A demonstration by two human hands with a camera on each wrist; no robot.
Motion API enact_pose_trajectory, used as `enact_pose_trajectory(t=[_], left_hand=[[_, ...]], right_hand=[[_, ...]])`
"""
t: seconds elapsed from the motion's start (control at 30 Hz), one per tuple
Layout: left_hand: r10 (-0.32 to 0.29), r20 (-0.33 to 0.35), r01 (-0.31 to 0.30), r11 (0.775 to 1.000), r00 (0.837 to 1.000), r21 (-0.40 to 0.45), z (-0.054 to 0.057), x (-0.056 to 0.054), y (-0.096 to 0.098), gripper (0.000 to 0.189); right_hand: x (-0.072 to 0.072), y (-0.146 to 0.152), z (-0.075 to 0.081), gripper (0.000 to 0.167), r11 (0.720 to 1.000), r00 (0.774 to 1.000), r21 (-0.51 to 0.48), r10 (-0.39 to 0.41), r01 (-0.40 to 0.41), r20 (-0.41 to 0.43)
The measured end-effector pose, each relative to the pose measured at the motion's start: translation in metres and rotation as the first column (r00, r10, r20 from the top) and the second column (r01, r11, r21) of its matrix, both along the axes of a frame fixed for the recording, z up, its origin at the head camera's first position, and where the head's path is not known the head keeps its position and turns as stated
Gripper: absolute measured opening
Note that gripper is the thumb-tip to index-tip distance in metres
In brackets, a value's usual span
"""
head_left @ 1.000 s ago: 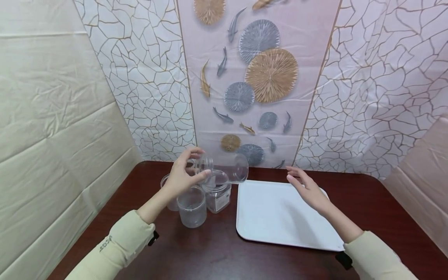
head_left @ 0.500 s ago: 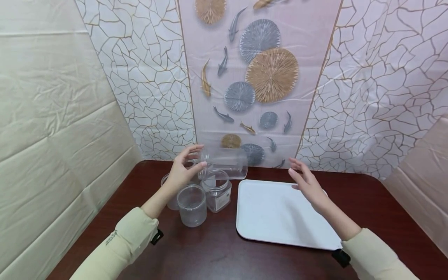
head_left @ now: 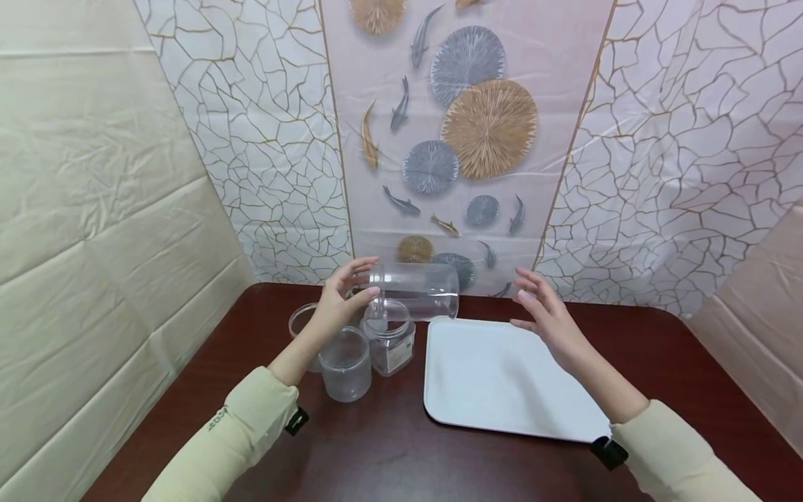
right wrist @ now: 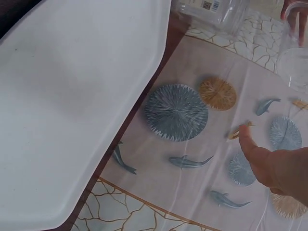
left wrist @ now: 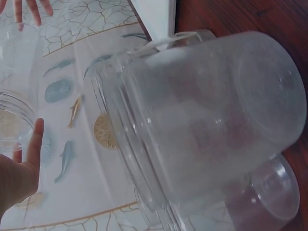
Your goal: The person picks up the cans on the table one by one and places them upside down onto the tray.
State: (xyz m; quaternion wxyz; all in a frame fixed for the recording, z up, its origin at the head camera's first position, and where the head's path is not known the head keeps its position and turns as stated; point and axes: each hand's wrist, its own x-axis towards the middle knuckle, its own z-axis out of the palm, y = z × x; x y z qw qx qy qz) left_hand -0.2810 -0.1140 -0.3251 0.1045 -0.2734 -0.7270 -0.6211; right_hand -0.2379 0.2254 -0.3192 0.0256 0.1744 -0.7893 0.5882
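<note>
Thumb and fingers of the left hand [head_left: 339, 300] are curled on the neck of a clear jar [head_left: 422, 291], which I see lying sideways in the air, its base directed toward the right hand [head_left: 553, 326]. That right hand is free: its fingers are loosely bent, near the base but apart from it, and they grasp nothing. I judge the clear jar to be light, since the wall looks thin, and probably of rather stiff plastic. The smooth side could slip under dry fingertips, and too strong a squeeze could dent it. For me, the good place to hold is the ridged neck; a second support at the base would prevent it from tipping. I cannot tell if it touches the square jar [head_left: 379, 355], which appears just below it. Beside this stands a cloudy round jar [head_left: 347, 376], and another round container [head_left: 301, 320] is partly hidden by the left arm [head_left: 297, 357]. To the right, a white tray [head_left: 489, 390] lies on the dark red table [head_left: 389, 457], before a printed cloth [head_left: 433, 118].
</note>
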Motion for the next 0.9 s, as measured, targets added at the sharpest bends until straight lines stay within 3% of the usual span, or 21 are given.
enact_pose_trajectory(t=[0.17,0.43,0.67,0.9], left_hand=[[-0.024,0.033,0.023,0.999,0.999,0.036,0.003,0.0,0.008,0.051],[-0.062,0.025,0.061,0.996,0.998,0.064,0.009,0.0,0.023,0.054],[-0.095,0.012,0.093,0.99,0.995,0.104,0.016,0.0,0.034,0.056],[-0.093,0.007,0.092,0.992,0.996,0.09,0.018,0.0,0.045,0.054]], right_hand=[[-0.001,-0.007,0.007,0.055,0.997,0.999,-0.063,0.051,-0.05,0.016],[-0.002,-0.016,0.022,0.051,0.984,0.993,-0.144,0.111,-0.105,0.036],[0.0,-0.02,0.034,0.051,0.973,0.988,-0.176,0.152,-0.147,0.018],[0.001,-0.021,0.032,0.052,0.976,0.987,-0.154,0.158,-0.155,0.006]])
